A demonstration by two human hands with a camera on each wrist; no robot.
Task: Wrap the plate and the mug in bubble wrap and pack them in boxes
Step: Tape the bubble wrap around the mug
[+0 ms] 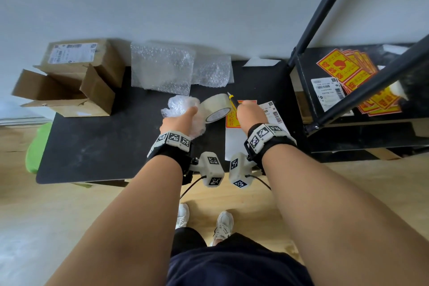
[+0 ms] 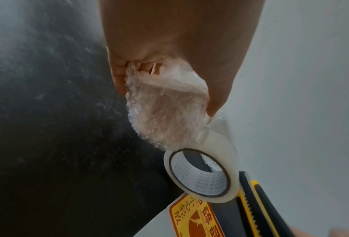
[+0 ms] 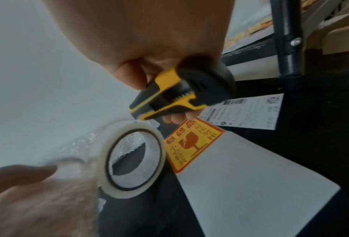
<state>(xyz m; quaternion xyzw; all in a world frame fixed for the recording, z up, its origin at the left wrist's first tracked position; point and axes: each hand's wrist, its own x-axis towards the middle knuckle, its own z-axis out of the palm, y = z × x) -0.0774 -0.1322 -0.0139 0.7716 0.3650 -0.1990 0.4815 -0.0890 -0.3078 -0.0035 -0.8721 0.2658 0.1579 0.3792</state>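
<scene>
Bubble-wrapped bundle (image 1: 183, 111), prob the mug, is sitting mid-desk (image 1: 97, 146); left hand (image 1: 178, 121) is gripping it w/ tape roll (image 1: 214, 107) hanging off, so tape stays taut. Right hand (image 1: 249, 114) is clenching utility knife (image 1: 233, 100) at the tape, prob to cut.

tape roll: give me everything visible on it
The tape roll is a ring of clear, slightly milky packing tape on a white core printed "MADE IN CHINA", with a dark line between tape and core. It stands tilted on edge above the black table, its hole facing the cameras. A strip runs from it onto the bubble-wrapped bundle gripped by the left hand. The yellow-black utility knife, held by the right hand, sits right beside its rim; actual contact is unclear.
</scene>
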